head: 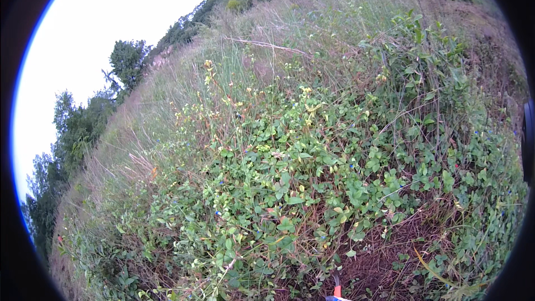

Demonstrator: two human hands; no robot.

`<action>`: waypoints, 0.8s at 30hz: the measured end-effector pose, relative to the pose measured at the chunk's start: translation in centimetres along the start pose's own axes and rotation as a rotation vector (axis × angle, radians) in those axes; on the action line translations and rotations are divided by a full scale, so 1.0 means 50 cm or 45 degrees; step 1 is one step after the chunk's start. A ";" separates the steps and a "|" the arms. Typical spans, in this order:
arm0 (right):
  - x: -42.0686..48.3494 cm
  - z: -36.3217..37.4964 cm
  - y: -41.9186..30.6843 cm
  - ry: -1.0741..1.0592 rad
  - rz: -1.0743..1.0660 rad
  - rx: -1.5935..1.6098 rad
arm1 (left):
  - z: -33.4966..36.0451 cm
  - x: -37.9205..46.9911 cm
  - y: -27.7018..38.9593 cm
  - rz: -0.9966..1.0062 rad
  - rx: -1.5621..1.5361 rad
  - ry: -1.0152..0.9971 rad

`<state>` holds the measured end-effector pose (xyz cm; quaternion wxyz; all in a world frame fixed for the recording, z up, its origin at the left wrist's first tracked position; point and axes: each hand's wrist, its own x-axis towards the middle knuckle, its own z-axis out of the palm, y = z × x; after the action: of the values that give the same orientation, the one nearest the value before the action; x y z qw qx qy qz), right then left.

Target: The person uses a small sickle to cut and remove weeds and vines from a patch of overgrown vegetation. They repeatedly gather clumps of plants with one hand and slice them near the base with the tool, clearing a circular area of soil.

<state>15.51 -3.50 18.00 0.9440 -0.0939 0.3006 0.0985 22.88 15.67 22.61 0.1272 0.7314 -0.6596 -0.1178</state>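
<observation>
Neither of my hands is in view. Before me lies a dense patch of low green leafy plants (pixel 267 167) with small blue flowers among the leaves. At the bottom edge, right of the middle, the orange part of an object (pixel 337 291) shows, with blue and white below it and a thin dark, curved piece above it. The rest of that object is cut off by the frame, so what it is and what holds it cannot be told.
Brown dry stems and litter (pixel 384 259) cover the ground at the lower right. A taller leafy shrub (pixel 422 67) stands at the upper right. Tall dry grass (pixel 167 88) covers the slope behind, and trees (pixel 127 65) line its left edge. A dry stalk (pixel 271 46) leans across the grass.
</observation>
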 end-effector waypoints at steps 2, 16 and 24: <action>-0.003 0.001 -0.001 -0.004 0.006 -0.007 | -0.006 0.007 0.005 0.006 0.014 -0.007; -0.018 0.006 -0.007 -0.018 0.026 -0.041 | -0.027 0.035 0.030 0.017 -0.027 -0.113; -0.006 -0.010 -0.005 -0.093 0.065 0.027 | 0.015 0.036 0.023 -0.062 -0.074 -0.340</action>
<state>15.05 -3.87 17.81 0.9525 -0.0725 0.2692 0.1229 21.75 13.72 22.29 0.0565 0.7209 -0.6491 -0.2362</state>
